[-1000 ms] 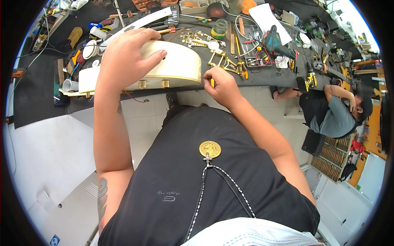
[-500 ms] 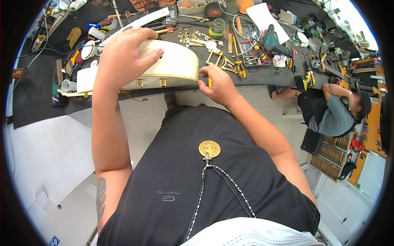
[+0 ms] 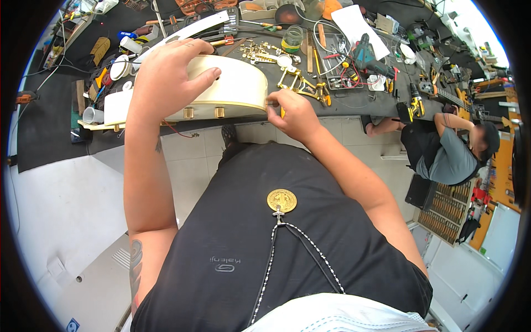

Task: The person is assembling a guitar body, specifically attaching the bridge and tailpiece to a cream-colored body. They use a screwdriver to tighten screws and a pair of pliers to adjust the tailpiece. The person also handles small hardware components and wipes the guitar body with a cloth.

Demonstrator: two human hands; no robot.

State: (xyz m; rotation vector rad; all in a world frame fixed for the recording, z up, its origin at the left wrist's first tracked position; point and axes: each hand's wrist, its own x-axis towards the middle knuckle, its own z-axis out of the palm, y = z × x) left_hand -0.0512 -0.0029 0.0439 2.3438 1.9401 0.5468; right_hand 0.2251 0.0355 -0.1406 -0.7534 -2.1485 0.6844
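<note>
A cream electric guitar body [image 3: 239, 80] stands on its side at the near edge of the bench. Gold knobs [image 3: 219, 112] poke out of its face toward me, and a thin red wire [image 3: 180, 131] dangles beneath. My left hand [image 3: 168, 72] grips the body from above, thumb resting on its curved side near a small dark hole. At the body's right end, my right hand [image 3: 294, 113] pinches a slim tool with a yellow handle [image 3: 283, 112], seemingly a screwdriver. Its thin shaft points at the body's edge; my fingers cover most of the tool.
Gold guitar hardware [image 3: 298, 84] and small parts lie behind the body. Farther right are a glass jar [image 3: 292, 39], a teal power drill [image 3: 371, 58] and a yellow-black drill [image 3: 416, 100]. A white cup [image 3: 92, 115] lies at left. Another person [image 3: 451, 149] sits at right.
The fingers of my right hand have rolled slightly around the tool, and less of the yellow handle shows. My left hand and the guitar body have stayed put.
</note>
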